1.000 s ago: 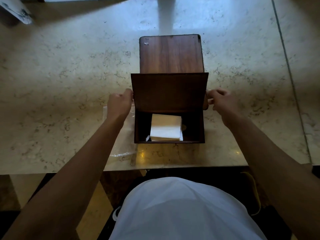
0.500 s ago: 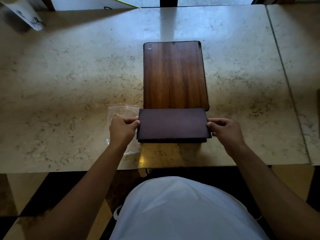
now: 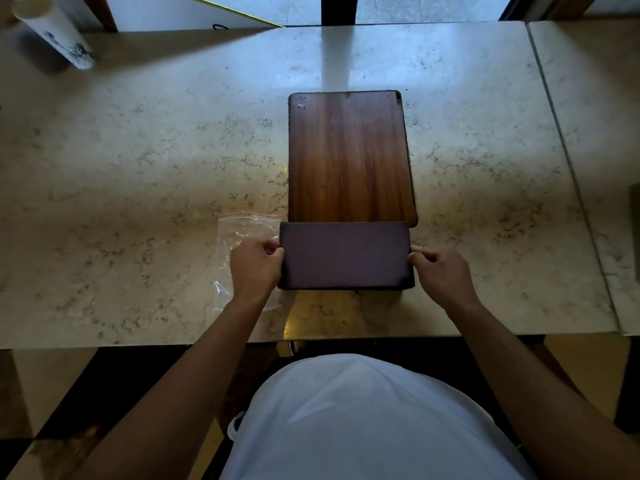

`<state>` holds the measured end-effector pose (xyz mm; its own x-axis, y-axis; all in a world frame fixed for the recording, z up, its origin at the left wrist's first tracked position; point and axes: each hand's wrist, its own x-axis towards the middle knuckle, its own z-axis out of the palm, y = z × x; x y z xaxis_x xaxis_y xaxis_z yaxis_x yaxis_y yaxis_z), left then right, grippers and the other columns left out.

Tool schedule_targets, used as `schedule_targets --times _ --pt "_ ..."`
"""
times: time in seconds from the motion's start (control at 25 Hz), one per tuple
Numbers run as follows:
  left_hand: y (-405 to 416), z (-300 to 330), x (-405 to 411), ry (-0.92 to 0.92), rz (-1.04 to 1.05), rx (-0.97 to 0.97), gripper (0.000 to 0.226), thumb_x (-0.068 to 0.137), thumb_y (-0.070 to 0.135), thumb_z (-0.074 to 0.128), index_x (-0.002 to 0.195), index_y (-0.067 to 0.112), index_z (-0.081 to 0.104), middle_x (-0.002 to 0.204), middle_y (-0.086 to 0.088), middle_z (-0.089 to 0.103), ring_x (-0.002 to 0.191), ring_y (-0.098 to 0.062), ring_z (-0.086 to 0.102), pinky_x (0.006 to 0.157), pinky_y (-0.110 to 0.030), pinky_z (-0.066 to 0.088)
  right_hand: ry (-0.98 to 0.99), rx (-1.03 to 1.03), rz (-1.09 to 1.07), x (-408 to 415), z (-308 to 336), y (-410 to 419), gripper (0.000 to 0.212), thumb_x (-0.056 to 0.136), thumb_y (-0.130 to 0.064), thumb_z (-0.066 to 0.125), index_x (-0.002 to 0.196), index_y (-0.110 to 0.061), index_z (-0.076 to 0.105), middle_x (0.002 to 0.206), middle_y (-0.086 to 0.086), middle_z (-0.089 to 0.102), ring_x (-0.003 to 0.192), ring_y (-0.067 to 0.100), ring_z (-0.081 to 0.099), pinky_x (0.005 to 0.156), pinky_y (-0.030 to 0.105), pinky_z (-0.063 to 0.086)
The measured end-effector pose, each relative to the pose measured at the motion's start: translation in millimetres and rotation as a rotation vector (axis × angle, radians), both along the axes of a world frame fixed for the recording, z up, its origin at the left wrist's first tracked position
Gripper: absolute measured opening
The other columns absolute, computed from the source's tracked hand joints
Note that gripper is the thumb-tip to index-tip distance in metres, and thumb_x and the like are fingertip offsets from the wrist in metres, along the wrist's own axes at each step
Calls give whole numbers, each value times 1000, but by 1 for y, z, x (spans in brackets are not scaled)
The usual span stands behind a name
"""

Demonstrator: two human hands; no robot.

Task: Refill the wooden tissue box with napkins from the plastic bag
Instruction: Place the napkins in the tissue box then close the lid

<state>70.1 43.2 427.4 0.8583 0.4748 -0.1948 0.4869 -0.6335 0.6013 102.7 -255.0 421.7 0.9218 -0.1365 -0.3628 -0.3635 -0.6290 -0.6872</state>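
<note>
The wooden tissue box [image 3: 349,157] lies on the marble table [image 3: 138,168], its long brown face up. Its dark end flap [image 3: 344,254] is down over the near end and hides the napkins inside. My left hand [image 3: 256,266] pinches the flap's left edge. My right hand [image 3: 441,271] pinches the right edge. A clear plastic bag [image 3: 242,233] with a red zip strip lies flat on the table, just left of the box and partly under my left hand. It looks empty.
A white cylinder with dark markings [image 3: 55,36] lies at the far left corner of the table. A second marble slab [image 3: 595,133] adjoins on the right. The table's near edge runs just behind my torso in a white shirt [image 3: 363,420].
The flap stood raised a second ago with white napkins showing inside the box; both hands swung it down and it now covers the opening. My hands stay at its two side edges.
</note>
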Motion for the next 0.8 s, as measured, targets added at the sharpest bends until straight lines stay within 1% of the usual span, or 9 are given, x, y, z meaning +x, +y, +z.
schedule_targets --times 0.12,0.2,0.24,0.32,0.4,0.52,0.64,0.72,0.8 --pt "2 -1 0 34 18 -59 17 89 13 69 100 10 81 93 -5 80 79 -12 67 72 -22 46 17 1 7 2 0 -2 29 94 -19 57 115 -21 77 93 -6 77 44 -9 55 40 6 35" --pt "4 -4 2 114 48 -155 18 91 14 66 104 10 78 94 -5 76 83 -15 66 74 -26 50 63 55 -29 7 1 -4 24 94 -22 58 106 -25 79 97 -10 75 66 -7 64 55 13 45" --pt "5 -5 4 169 74 -235 19 92 16 64 105 11 77 95 -4 75 86 -18 67 79 -33 54 105 115 -69 10 1 -4 19 95 -24 58 99 -26 77 101 -8 75 79 1 67 63 20 49" --pt "6 -4 7 258 120 -404 17 95 21 60 100 12 74 99 -8 74 95 -26 69 90 -49 58 219 270 -144 13 0 -2 19 98 -30 57 98 -20 73 102 0 75 87 13 69 70 30 55" --pt "6 -1 12 312 146 -532 25 99 34 58 98 12 71 106 -13 72 101 -31 69 92 -54 58 329 389 -186 17 1 3 33 102 -42 51 105 -17 71 103 3 73 92 19 70 70 33 56" --pt "3 6 21 437 178 -638 52 100 57 44 120 13 62 114 -12 67 97 -29 66 79 -44 58 506 430 -212 28 3 6 52 99 -65 37 102 -22 67 105 3 70 95 22 68 66 34 52" --pt "1 11 29 547 108 -645 56 99 67 35 121 20 53 103 -5 62 87 -23 61 63 -35 49 627 380 -136 44 1 6 68 93 -75 32 115 -18 61 112 7 65 102 27 64 75 39 52" --pt "1 8 31 555 36 -613 52 99 63 43 121 18 53 104 -4 62 86 -22 61 63 -36 50 635 332 -53 48 0 5 66 91 -73 42 125 -18 56 117 7 62 107 30 62 80 42 53" --pt "6 3 27 547 -7 -584 55 96 58 55 121 9 59 108 -8 67 94 -25 66 72 -40 57 595 297 43 46 -5 1 52 92 -57 60 124 -17 61 116 5 68 103 27 67 75 38 56"
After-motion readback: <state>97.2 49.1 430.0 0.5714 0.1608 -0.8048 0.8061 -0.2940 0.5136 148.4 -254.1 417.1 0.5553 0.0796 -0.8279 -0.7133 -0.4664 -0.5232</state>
